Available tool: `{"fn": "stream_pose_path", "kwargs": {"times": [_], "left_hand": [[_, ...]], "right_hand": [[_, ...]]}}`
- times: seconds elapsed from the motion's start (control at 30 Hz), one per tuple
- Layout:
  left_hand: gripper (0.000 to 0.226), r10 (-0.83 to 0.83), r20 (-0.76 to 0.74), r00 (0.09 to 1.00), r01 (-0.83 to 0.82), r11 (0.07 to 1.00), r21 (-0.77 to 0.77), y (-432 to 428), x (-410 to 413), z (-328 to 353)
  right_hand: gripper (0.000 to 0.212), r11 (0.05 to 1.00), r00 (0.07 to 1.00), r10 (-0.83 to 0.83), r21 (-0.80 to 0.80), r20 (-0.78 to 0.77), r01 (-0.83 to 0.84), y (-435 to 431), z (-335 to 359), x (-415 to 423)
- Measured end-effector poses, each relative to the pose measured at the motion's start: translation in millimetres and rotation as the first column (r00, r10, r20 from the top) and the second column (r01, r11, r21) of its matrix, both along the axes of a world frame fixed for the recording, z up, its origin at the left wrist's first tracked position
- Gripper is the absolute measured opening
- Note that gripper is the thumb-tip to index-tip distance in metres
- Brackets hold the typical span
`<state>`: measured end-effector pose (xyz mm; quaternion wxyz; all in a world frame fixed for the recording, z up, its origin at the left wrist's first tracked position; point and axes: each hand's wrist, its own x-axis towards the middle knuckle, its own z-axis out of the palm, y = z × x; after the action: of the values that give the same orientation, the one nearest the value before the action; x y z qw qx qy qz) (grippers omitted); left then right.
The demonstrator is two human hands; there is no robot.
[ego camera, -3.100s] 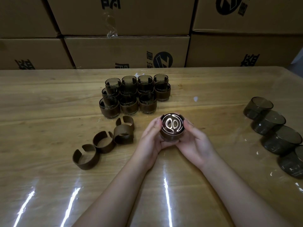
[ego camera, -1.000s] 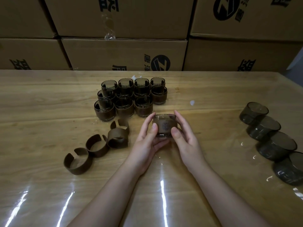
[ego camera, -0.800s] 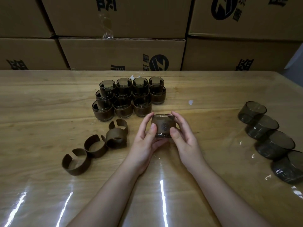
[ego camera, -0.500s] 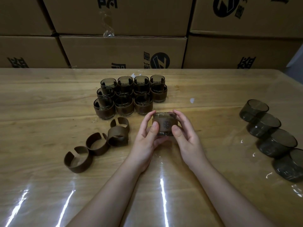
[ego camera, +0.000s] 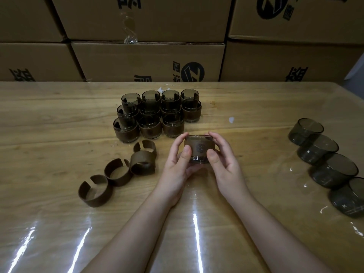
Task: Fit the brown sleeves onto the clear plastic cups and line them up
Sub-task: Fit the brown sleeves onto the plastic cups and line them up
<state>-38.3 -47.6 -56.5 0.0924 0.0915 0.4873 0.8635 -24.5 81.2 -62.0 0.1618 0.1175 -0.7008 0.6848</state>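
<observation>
Both hands hold one cup [ego camera: 199, 149] upright just above the wooden table [ego camera: 49, 119], a little in front of the block of finished cups [ego camera: 157, 113]. The left hand [ego camera: 178, 164] curls round the cup's left side, its thumb pressed on the near face and its fingers reaching round the far side near the rim; the right hand [ego camera: 224, 162] mirrors it on the right side, thumb on the near face low down, fingers curved over the far rim. The cup sits between the two thumbs, so the middle of its near face shows, and a brown sleeve [ego camera: 200, 147] with a dark round emblem is wrapped round its upper part, leaving the clear base bare below. Whether the base touches the table cannot be told. The finished cups stand close together in rows, each with a sleeve on, the nearest row just beyond the held cup and to its left. Four loose sleeves [ego camera: 118, 170] lie on the table left of the left hand in a slanting line, each an open band with a gap; the two nearest the hand touch each other. Well apart on the right, four bare cups [ego camera: 323, 154] lie in a slanting row toward the table's edge, overlapping one another. Cardboard boxes [ego camera: 147, 60] are stacked behind the table.
</observation>
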Motion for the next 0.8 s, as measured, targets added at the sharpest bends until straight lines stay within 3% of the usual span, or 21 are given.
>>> {"fn": "stream_pose_path", "kwargs": {"times": [0.17, 0.27, 0.4, 0.63, 0.8], "left_hand": [[0.051, 0.052, 0.069, 0.996, -0.055, 0.997, 0.046, 1.5, -1.0, 0.3], [0.06, 0.124, 0.151, 0.981, -0.137, 0.987, 0.081, 2.2, -1.6, 2.5], [0.048, 0.17, 0.143, 0.975, -0.182, 0.98, 0.076, 3.5, -1.5, 2.4], [0.029, 0.137, 0.133, 0.982, -0.147, 0.987, 0.067, -1.6, -1.4, 1.5], [0.03, 0.179, 0.182, 0.967, -0.194, 0.979, 0.064, -0.5, -1.0, 3.7]], "right_hand": [[0.04, 1.0, 0.998, 0.014, -0.013, 0.068, -0.013, -3.5, -3.5, -3.1], [0.054, 0.999, 0.986, 0.04, -0.03, 0.164, -0.036, -3.2, -3.2, -3.9], [0.042, 0.997, 0.974, 0.07, -0.055, 0.215, -0.059, -3.3, -3.1, -4.9], [0.047, 0.989, 0.965, 0.035, -0.149, 0.258, 0.004, -3.7, -2.6, -6.5], [0.048, 0.99, 0.965, 0.024, -0.139, 0.262, 0.013, -2.8, -4.3, -7.4]]}}
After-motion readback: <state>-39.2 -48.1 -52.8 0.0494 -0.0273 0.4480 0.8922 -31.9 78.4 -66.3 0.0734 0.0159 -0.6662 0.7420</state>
